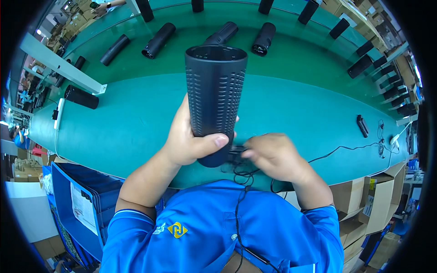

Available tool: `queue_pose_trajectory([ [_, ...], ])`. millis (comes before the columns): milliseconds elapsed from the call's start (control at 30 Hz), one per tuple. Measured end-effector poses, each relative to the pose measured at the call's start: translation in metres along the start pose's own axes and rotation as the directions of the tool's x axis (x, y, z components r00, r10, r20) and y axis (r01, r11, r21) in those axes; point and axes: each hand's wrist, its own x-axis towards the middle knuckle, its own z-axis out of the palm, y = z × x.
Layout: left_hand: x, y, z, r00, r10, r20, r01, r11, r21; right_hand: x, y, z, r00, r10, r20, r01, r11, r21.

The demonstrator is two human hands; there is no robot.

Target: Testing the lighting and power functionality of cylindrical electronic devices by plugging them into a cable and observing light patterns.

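A tall black cylindrical housing, open at its top and studded with small raised dimples, stands nearly upright in my left hand. My left fingers wrap behind it and the thumb presses its front near the lower end. Just right of its base is my right hand, fingers curled together and blurred by motion. At those fingertips lies a dark, smeared piece whose kind I cannot make out. A thin black cable loops below it, close to my shirt.
More black cylinders lie across the darker green belt beyond the bench. A small black device and a cable rest at right. Blue bins stand lower left, cardboard boxes lower right. Another person's hand shows far left.
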Motion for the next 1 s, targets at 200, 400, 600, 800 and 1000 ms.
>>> queue_pose_trajectory([
  [200,0.030,0.005,0.015,0.994,0.040,-0.103,-0.049,0.995,-0.083,-0.015,0.023,-0.005,0.716,0.505,-0.483,0.031,0.667,0.744],
  [400,0.056,-0.030,0.055,0.997,0.045,-0.064,-0.038,0.993,0.111,-0.022,0.023,-0.010,0.868,0.462,-0.182,-0.323,0.805,0.498],
  [600,0.101,-0.058,0.075,0.978,-0.207,0.001,0.207,0.978,0.035,-0.042,0.051,-0.025,0.812,0.534,-0.236,-0.470,0.838,0.277],
  [800,0.149,-0.080,0.105,0.985,-0.157,0.073,0.141,0.971,0.191,-0.049,0.070,-0.033,0.659,0.576,-0.483,-0.457,0.817,0.351],
  [1000,0.178,-0.081,0.116,0.939,-0.258,0.228,0.270,0.963,-0.019,-0.063,0.094,-0.043,0.623,0.428,-0.655,-0.422,0.889,0.180],
])
